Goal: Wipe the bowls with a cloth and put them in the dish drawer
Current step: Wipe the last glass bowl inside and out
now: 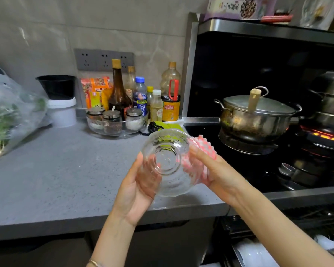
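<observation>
Progress: wiping is under way on one bowl, and storing it is still to do. The drawer, low at the near right, seems open with white dishes inside.
Bowl: clear ribbed glass, tipped base toward the camera, above the counter's near edge.
Left hand: cups the bowl's left side.
Right hand: clamps the pink cloth against the bowl's right wall.
</observation>
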{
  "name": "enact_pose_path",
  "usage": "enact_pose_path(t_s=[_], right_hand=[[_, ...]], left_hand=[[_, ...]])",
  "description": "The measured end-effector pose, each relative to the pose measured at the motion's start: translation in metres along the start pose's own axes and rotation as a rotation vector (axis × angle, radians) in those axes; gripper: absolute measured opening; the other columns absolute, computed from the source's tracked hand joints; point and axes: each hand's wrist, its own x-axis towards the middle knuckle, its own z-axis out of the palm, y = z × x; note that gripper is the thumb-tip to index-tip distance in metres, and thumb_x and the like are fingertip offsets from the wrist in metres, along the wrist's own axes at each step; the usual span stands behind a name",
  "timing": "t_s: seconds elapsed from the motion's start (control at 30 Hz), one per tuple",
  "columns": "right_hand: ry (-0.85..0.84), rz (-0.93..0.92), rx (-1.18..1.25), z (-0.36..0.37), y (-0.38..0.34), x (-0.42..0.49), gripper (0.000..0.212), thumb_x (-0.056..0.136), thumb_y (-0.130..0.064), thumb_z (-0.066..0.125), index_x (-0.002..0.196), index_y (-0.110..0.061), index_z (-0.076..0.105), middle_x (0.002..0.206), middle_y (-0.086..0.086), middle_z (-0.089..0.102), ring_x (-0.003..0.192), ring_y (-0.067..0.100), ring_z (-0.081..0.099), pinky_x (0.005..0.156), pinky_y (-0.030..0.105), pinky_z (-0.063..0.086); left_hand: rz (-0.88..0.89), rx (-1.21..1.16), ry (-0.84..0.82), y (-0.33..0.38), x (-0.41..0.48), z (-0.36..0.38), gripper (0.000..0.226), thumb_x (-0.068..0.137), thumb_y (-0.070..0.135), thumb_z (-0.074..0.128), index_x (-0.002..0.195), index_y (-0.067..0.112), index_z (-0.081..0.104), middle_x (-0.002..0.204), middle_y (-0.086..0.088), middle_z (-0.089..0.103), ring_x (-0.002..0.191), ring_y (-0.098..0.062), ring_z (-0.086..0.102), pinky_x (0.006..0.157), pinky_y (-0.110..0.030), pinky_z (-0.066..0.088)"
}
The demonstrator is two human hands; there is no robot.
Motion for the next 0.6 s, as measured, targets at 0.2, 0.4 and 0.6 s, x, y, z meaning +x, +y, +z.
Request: enact_pose_path(t_s=[0.2, 0.4, 0.6], right_hand=[[0.134, 0.028, 0.113, -0.003, 0.008, 0.001, 0.048, 0.077, -0.040, 0.063, 0.110, -0.007, 0.069, 0.101, 0.012, 0.073, 0.091, 0.019, 0.071, 0.078, 0.033, 0.056], [0.228, -0.474, -0.195, 0.006, 0.003, -0.001, 0.038, 0.097, -0.040, 0.048, 0.124, -0.018, 0.064, 0.114, -0.016, 0.068, 0.115, 0.001, 0.058, 0.104, 0.023, 0.039], [0.114, -1.003, -1.134, 0.011, 0.033, 0.001, 0.045, 0.100, -0.025, 0.040, 0.143, -0.011, 0.043, 0.151, -0.001, 0.038, 0.144, 0.012, 0.027, 0.114, 0.036, 0.032]], left_hand=[[0.048, 0.070, 0.117, 0.001, -0.009, 0.019, 0.019, 0.063, 0.027, 0.079, 0.076, 0.014, 0.076, 0.080, -0.002, 0.075, 0.065, -0.009, 0.071, 0.052, -0.021, 0.056], [0.184, 0.246, 0.206, -0.004, -0.010, 0.033, 0.019, 0.079, 0.025, 0.064, 0.095, 0.017, 0.056, 0.086, -0.002, 0.075, 0.068, -0.012, 0.072, 0.054, -0.019, 0.056], [0.259, 0.228, 0.233, -0.012, -0.011, 0.040, 0.011, 0.087, 0.025, 0.062, 0.092, 0.017, 0.059, 0.084, 0.002, 0.074, 0.070, -0.007, 0.070, 0.056, -0.016, 0.054]])
